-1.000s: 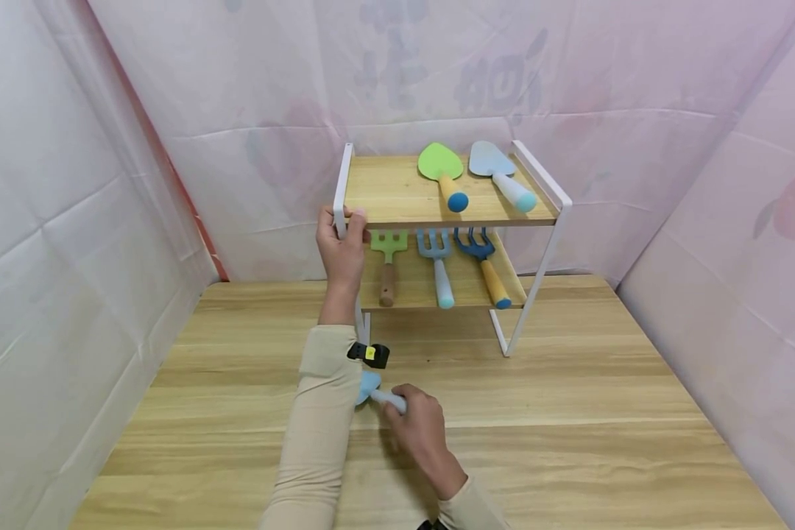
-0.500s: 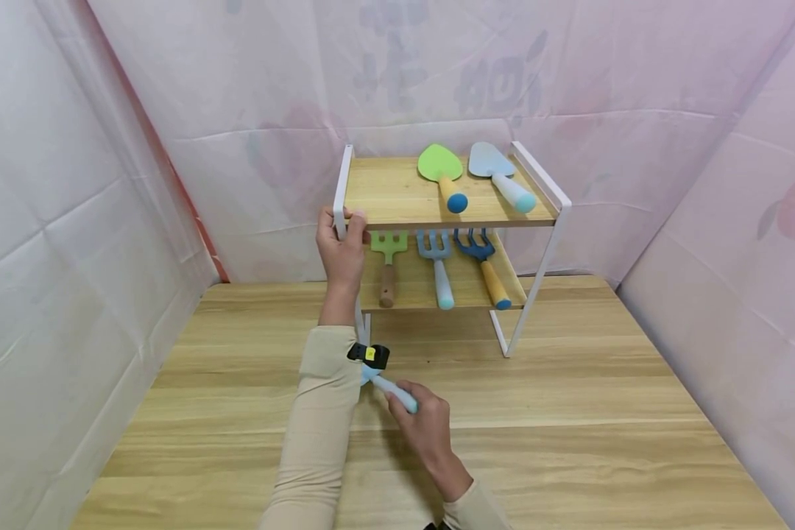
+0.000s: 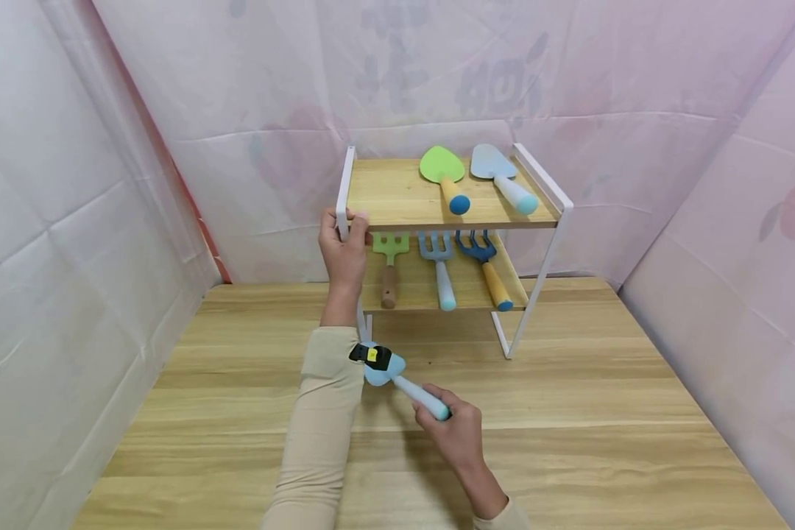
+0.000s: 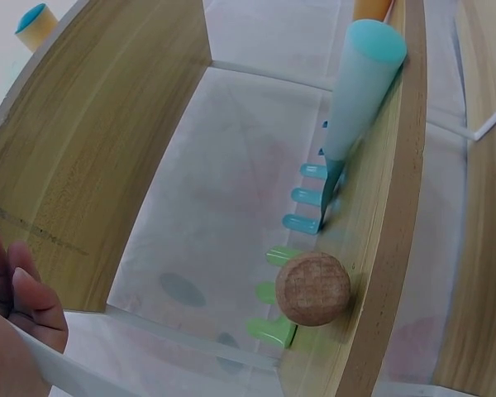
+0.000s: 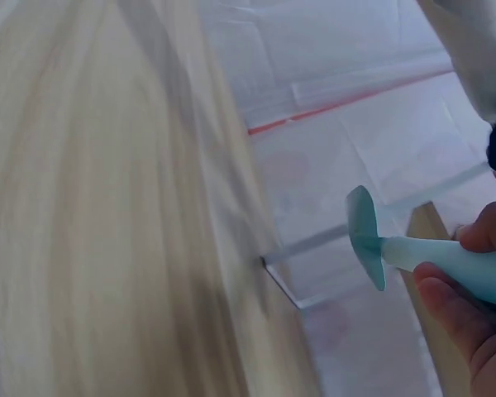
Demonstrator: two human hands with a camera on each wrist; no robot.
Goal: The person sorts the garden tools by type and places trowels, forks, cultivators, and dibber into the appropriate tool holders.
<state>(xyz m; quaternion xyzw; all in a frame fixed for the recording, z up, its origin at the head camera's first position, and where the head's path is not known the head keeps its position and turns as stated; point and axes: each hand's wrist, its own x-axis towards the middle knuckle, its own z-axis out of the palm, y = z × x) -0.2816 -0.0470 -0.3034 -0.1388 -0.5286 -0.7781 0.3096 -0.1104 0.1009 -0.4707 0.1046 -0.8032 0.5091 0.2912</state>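
My left hand [image 3: 344, 254] grips the front left corner of a two-tier shelf rack [image 3: 450, 224], its thumb by the top board's edge. Below, in front of the rack, my right hand [image 3: 456, 427] holds a light blue trowel [image 3: 420, 397] by its pale handle, the blade pointing up and left. Part of the blade is hidden behind the left wrist's black strap. In the right wrist view the trowel [image 5: 446, 260] is pinched between thumb and fingers, held above the table.
A green trowel [image 3: 442, 165] and a pale blue trowel [image 3: 493, 162] lie on the top board. On the lower board sit a green hand fork [image 3: 389, 272], a light blue fork [image 3: 442, 272] and a dark blue fork [image 3: 490, 269]. Fabric walls [image 3: 238, 199] enclose the wooden table [image 3: 603, 427].
My right hand has moved right with the trowel, and more of its blade and handle shows. The left hand stays on the rack's corner.
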